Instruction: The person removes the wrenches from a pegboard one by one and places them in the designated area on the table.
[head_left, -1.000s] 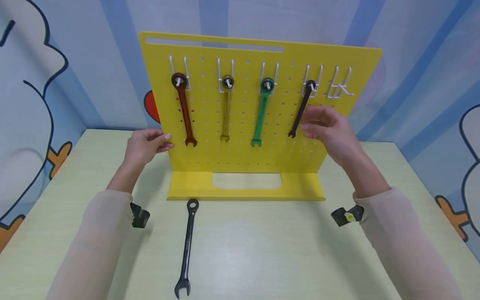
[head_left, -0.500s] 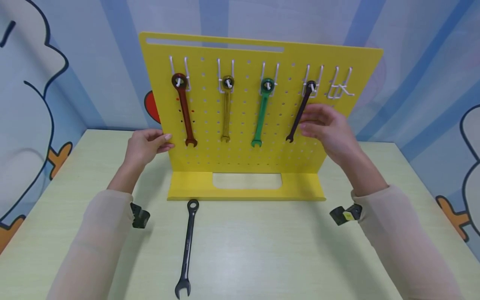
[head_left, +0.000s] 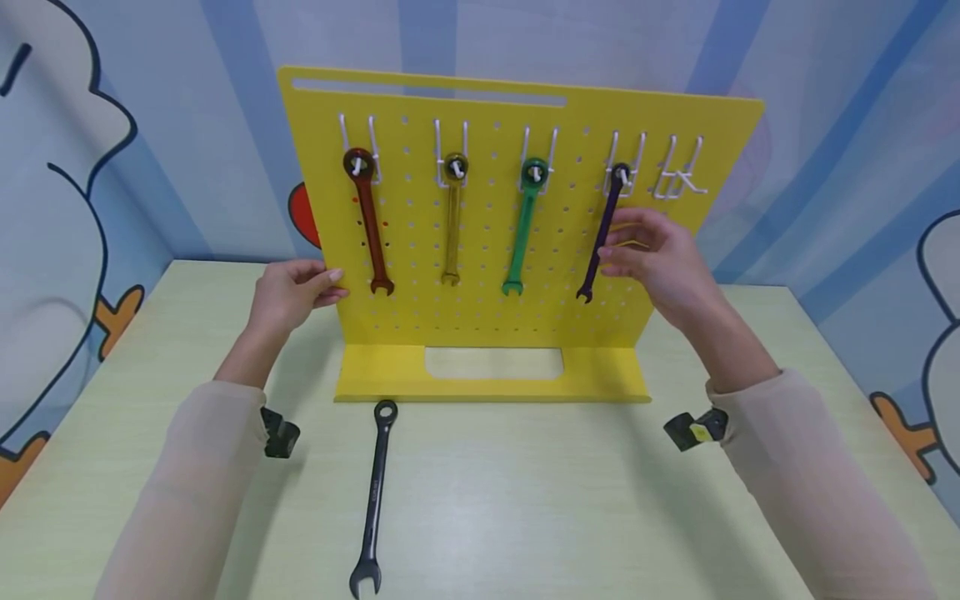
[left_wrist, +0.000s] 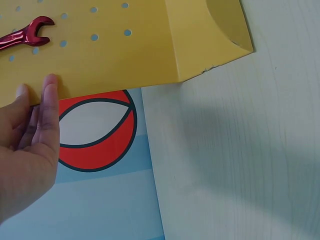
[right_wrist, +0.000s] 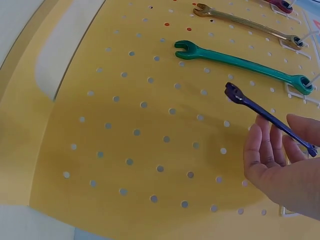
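A yellow pegboard [head_left: 480, 308] stands upright on the table. At its left edge my left hand [head_left: 292, 292] pinches the board, thumb in front and other fingers partly hidden behind. A purple combination wrench [head_left: 602, 229] hangs by its ring end on the fourth hook from the left. My right hand [head_left: 660, 258] holds this wrench's shaft between thumb and fingers; in the right wrist view the purple wrench [right_wrist: 265, 114] slants past the fingertips, its open end standing off the board. Red [head_left: 371, 225], gold [head_left: 453, 225] and green [head_left: 525, 225] wrenches hang on the hooks to its left.
The rightmost white hook [head_left: 681, 177] bears no wrench. A larger black wrench [head_left: 375, 492] lies on the pale table [head_left: 510, 483], its ring end close to the board's front foot. Behind the board is a blue wall [head_left: 510, 33] with cartoon drawings.
The purple wrench's open end has swung lower, and its shaft looks longer in the head view. My right hand has shifted only slightly. My left hand stays on the board's edge.
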